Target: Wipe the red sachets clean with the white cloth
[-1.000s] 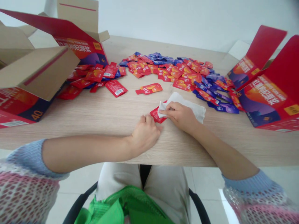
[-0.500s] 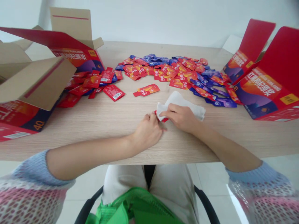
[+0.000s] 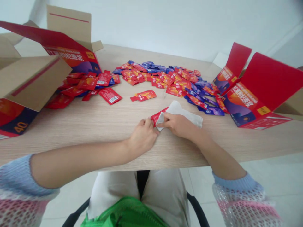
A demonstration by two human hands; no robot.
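Spanning the view, the table (image 3: 94, 126) bears everything. Open boxes stand at its sides, two at left (image 3: 35, 78) (image 3: 71, 56) and two at right (image 3: 243, 101) (image 3: 223, 78), presumably to leave the middle free for handwork. Between them, a broad spread of red and blue pouches (image 3: 175, 78) lies beyond the hands, with a smaller heap (image 3: 87, 82) against the left boxes.

The left hand (image 3: 144, 135) rests on the table, fingers curled, fingertips at the near left edge of a red pouch (image 3: 157, 117); this appears to steady it against sliding. Whether they pinch or merely press it cannot be told. The right hand (image 3: 181, 124) is clamped on a white cloth (image 3: 176, 107), bunched at the fingertips, likely for firm contact; its loose part trails towards the right. The hands are near each other, with a small gap.

The red pouch lies flat just beyond the left fingertips, between the hands, partly covered by the cloth. Two single pouches (image 3: 145, 95) (image 3: 110, 95) lie farther out, apart from both hands.
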